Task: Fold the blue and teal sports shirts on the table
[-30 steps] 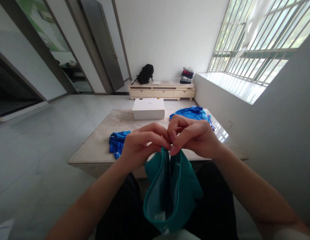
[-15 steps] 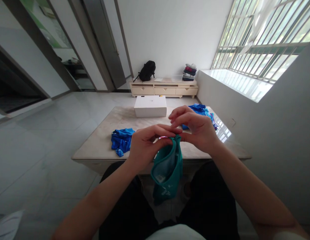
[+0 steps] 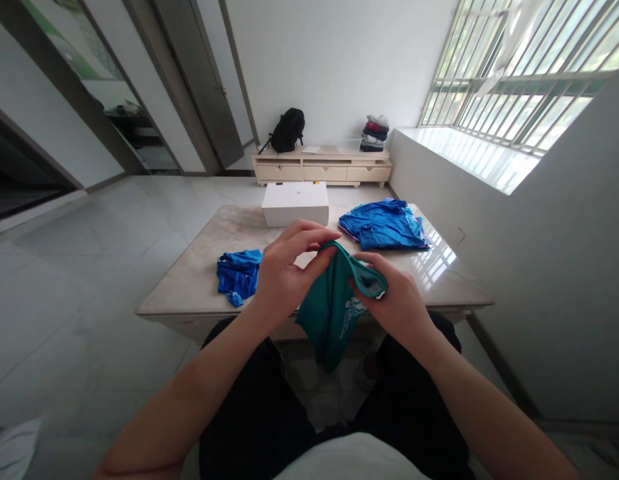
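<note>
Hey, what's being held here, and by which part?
A teal fabric item, by its open rim: the left hand pinches one end, the right hand grips the other.

On my screen, the person's two hands have come apart — a second ago their fingertips met at the top of the soft teal-green cloth with a rimmed opening point(image 3: 326, 307). The left hand point(image 3: 289, 270) now pinches the rim by itself, its thumb and fingers bowed with a gap between. The right hand point(image 3: 396, 300) has slid down and grips the opening's other end. I saw that opening wide and facing the person; now it is a small loop by the right hand. The white print point(image 3: 351, 315) has turned up higher, and the big shiny blue cloth point(image 3: 384, 225) has come out from behind the right hand.
</note>
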`<state>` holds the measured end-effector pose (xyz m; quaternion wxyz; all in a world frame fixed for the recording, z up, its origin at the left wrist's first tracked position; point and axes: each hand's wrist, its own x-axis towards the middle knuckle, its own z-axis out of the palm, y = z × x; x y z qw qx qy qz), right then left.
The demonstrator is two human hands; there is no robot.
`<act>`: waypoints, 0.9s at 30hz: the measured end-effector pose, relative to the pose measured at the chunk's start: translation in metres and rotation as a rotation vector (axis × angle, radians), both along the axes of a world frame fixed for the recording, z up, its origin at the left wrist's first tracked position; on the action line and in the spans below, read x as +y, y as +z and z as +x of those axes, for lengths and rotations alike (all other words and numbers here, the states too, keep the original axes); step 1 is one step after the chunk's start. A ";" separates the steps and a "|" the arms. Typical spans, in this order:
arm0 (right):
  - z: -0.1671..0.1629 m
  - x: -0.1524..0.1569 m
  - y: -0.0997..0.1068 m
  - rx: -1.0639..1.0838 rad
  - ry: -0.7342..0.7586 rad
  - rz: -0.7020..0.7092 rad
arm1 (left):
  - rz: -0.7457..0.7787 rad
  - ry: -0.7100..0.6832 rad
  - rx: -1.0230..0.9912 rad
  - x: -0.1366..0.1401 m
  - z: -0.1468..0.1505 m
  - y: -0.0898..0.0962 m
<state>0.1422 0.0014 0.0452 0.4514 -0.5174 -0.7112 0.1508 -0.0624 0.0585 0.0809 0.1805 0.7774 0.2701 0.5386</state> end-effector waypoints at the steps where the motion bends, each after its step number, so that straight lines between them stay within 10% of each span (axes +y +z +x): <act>1: 0.007 0.007 -0.002 -0.001 -0.018 -0.030 | -0.010 -0.001 0.009 0.002 -0.001 0.000; 14: 0.050 0.063 0.052 -0.109 -0.076 0.138 | -0.065 -0.169 0.131 0.049 0.002 0.005; 23: 0.050 0.064 -0.021 0.157 0.299 -0.233 | -0.145 -0.209 0.088 0.035 0.005 0.018; 27: 0.030 0.047 -0.038 0.179 0.323 -0.104 | -0.147 -0.248 0.140 0.032 -0.003 0.018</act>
